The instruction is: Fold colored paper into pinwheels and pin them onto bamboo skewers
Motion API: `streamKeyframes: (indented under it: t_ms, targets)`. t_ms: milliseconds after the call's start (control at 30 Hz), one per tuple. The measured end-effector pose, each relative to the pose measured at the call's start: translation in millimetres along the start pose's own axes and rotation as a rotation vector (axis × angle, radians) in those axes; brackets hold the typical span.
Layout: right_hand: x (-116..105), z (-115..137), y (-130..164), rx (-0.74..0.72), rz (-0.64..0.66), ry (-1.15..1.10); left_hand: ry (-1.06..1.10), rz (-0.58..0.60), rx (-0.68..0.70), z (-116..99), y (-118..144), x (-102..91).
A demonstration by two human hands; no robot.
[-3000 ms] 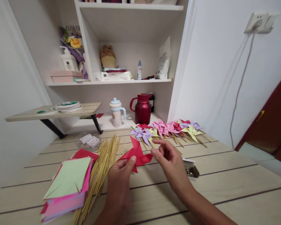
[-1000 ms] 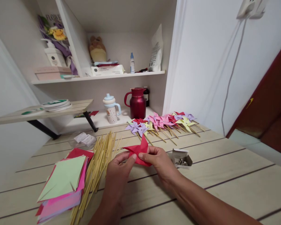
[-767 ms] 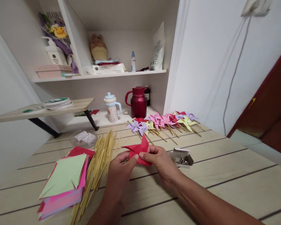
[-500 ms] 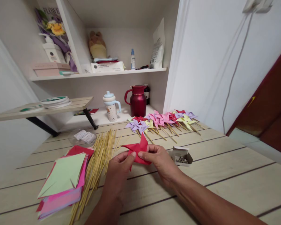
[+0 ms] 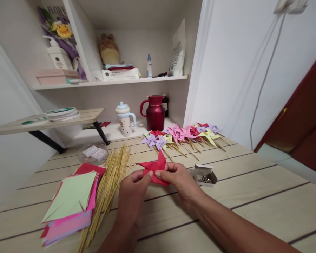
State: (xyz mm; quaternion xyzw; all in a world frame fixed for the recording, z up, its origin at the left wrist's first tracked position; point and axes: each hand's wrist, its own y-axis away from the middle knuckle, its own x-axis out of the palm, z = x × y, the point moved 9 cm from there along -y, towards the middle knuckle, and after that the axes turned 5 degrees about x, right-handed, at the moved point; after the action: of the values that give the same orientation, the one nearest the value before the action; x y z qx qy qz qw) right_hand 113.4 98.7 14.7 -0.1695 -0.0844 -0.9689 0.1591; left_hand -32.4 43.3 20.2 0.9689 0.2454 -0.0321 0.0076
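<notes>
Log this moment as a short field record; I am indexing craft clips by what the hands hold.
left hand: pinches the red paper pinwheel
right hand: pinches the same pinwheel from the other side
stack of coloured paper: on the table, left of the hands
wooden sticks: loose bundle beside the paper
small box: open, right of the hands, metal bits inside
finished pinwheels: row on sticks at the far edge

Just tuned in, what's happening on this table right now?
A person is holding a folded red paper pinwheel over the table, pinching it with the left hand and the right hand. A bundle of thin wooden sticks and a stack of coloured paper lie to the left. A small open box of pins sits to the right. Finished pinwheels on sticks are lined up farther back.
</notes>
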Motion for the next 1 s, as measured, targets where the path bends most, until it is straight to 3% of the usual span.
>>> streamKeyframes:
  t_ms: [667, 867, 1000]
  targets:
    - [-1.6, -2.6, -1.2, 0.062, -0.009, 0.004, -0.056, 0.063, 0.046, 2.7, -4.3, 4.7]
    - [-0.6, -1.6, -2.2, 0.032, 0.009, 0.047, 0.049, 0.131, -0.022, 9.4, -0.4, 10.2]
    - [-1.0, -0.7, -2.2, 0.016, -0.008, 0.058, 0.089, 0.118, -0.046, 11.4, 0.3, 9.6]
